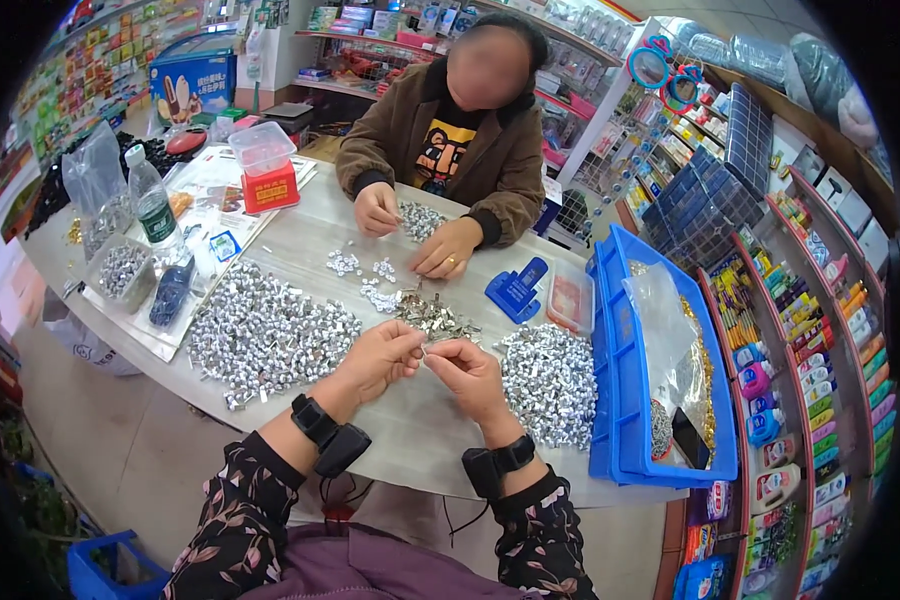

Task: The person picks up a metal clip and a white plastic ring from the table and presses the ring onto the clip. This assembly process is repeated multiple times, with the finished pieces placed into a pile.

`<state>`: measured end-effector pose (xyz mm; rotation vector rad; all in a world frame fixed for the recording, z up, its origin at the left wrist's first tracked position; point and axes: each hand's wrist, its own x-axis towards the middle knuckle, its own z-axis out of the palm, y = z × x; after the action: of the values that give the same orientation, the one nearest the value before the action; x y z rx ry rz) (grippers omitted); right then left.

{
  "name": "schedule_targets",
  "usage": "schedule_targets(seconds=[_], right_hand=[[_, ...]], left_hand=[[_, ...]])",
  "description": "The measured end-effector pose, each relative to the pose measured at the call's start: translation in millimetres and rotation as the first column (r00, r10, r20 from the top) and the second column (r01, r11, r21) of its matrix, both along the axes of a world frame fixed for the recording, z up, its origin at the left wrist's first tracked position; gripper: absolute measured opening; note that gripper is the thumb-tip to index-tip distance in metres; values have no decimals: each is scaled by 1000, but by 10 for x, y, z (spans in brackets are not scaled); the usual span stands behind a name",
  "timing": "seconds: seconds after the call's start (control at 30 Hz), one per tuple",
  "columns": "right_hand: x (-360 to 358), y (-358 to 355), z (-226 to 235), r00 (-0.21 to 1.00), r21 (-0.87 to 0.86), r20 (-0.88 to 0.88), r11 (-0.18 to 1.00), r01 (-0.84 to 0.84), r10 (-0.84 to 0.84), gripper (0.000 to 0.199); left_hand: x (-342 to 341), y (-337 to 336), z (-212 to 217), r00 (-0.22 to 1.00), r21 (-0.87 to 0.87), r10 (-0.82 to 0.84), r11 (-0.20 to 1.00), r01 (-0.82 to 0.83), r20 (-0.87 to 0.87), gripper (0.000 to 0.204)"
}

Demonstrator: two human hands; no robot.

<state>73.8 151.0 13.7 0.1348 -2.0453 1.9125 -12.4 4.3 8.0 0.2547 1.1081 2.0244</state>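
In a shop, at the grey counter's near edge, left hand and right hand each have their grip pinched shut on one tiny silver metal clip, likely light, stiff, slippery, best held by its edges.

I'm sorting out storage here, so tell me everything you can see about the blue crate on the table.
The blue crate is a rectangular bin that looks like plastic, with ribbed walls. It sits upright at the table's right edge, beside a heap of small silvery parts. Inside lie a crumpled clear bag, gold-coloured and silvery bits, and a dark flat object.
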Motion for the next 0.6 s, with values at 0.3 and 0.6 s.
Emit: schedule_targets(seconds=[0.3, 0.6], right_hand=[[58, 10, -62, 991, -81, 132, 995, 50, -39, 13], [-42, 129, -92, 967, -14, 252, 999, -39, 41, 13]], left_hand=[[123, 60, -51, 967, -42, 77, 995, -90, -243, 14], [275, 97, -46, 598, -298, 2, 866, -402, -801, 18]])
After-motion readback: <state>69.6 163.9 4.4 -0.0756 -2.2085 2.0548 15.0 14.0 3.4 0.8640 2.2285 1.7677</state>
